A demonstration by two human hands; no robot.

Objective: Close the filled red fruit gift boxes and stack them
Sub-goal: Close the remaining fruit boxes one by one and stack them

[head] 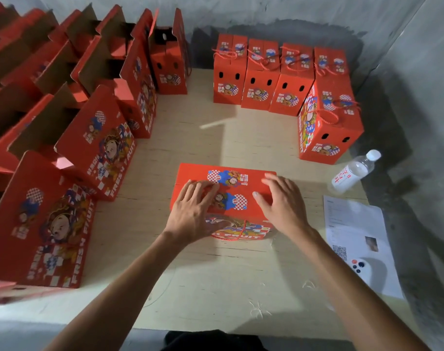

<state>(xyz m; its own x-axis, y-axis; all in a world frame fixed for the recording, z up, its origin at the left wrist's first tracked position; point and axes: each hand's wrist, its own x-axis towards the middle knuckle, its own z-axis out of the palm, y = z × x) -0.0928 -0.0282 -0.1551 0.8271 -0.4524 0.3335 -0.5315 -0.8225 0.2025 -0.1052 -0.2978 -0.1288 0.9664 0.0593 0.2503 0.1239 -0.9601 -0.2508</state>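
We see the table (pixel 215 287) with bare room in the middle | open boxes (pixel 94 148) along its left edge, closed boxes (pixel 279 79) far right | red box (pixel 248 188) centre, under both palms | left hand (pixel 193 211) and right hand (pixel 281 201) flat, fingers spread, pressing its lid.

water bottle (pixel 354 172) lying at bench right edge | printed sheet (pixel 357 239) nearer along that edge | white controller (pixel 370 271) on sheet's near end
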